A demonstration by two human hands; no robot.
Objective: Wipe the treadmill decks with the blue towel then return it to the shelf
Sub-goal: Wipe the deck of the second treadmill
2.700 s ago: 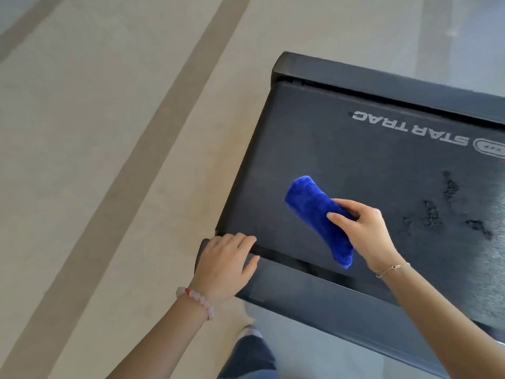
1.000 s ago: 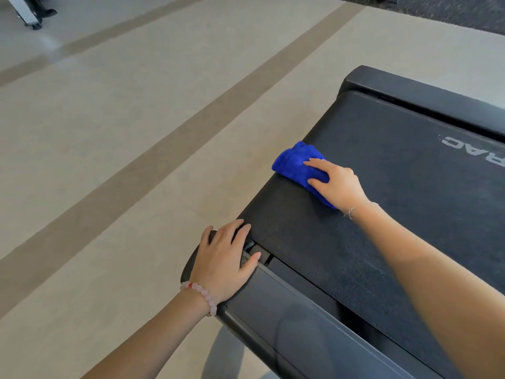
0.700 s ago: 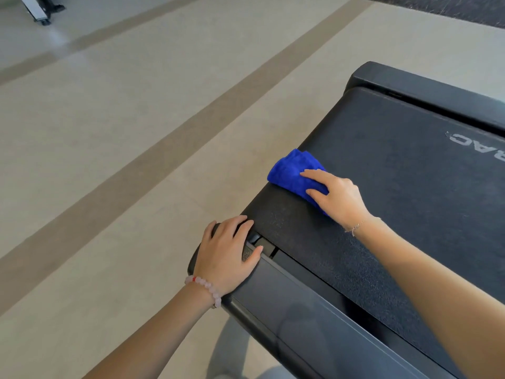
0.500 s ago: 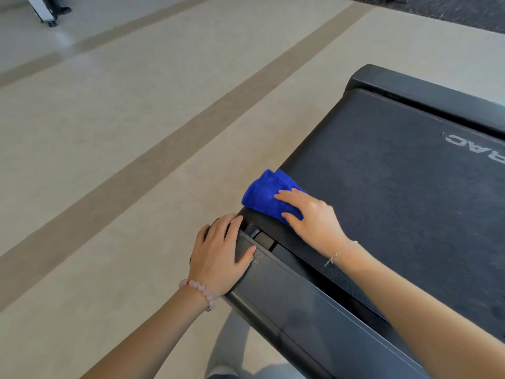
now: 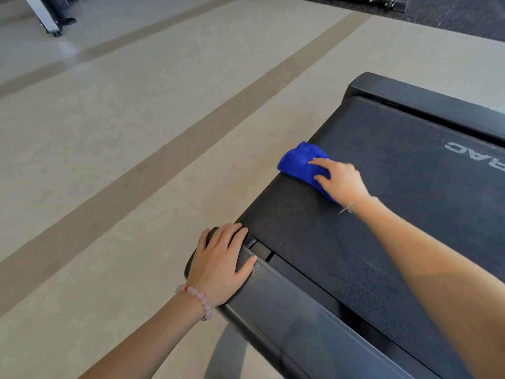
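My right hand (image 5: 341, 179) lies flat on the blue towel (image 5: 300, 162), fingers spread, pressing it onto the black belt (image 5: 382, 214) at the belt's left edge. My left hand (image 5: 221, 265) is open and rests on the near corner of the treadmill (image 5: 287, 318), holding nothing. To wipe well, I think I should keep the towel flat, press evenly, and go in long rows so no spot gets missed. I count one towel, one treadmill, two hands.
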